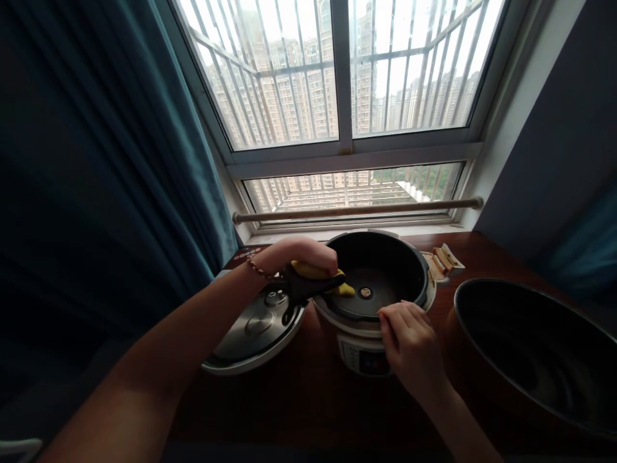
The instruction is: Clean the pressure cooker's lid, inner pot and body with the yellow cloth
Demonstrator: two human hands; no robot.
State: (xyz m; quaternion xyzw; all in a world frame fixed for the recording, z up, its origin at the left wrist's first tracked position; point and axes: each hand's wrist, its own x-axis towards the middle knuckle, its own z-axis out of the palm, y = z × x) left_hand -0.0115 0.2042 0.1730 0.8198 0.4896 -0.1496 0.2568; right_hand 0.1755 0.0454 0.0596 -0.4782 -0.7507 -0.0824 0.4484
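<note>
An electric pressure cooker, lidless, on a dark wooden bench beneath a window, seen from above. The left hand, a braided bracelet at its wrist, reaches over the left part of the cooker's opening; its grip is closed around a yellow-and-black object, whose exact nature cannot be told in this dim view. The object's yellow tip points into the dark chamber, near the round centre piece of the chamber floor. The right hand has its grip bent over the near right rim of the cooker, holding it, just above the front control panel. Left of the cooker lies the round lid, its metallic face upward. To the right stands a large dark-lined pot; beyond the cooker's right side lies a small beige item.
</note>
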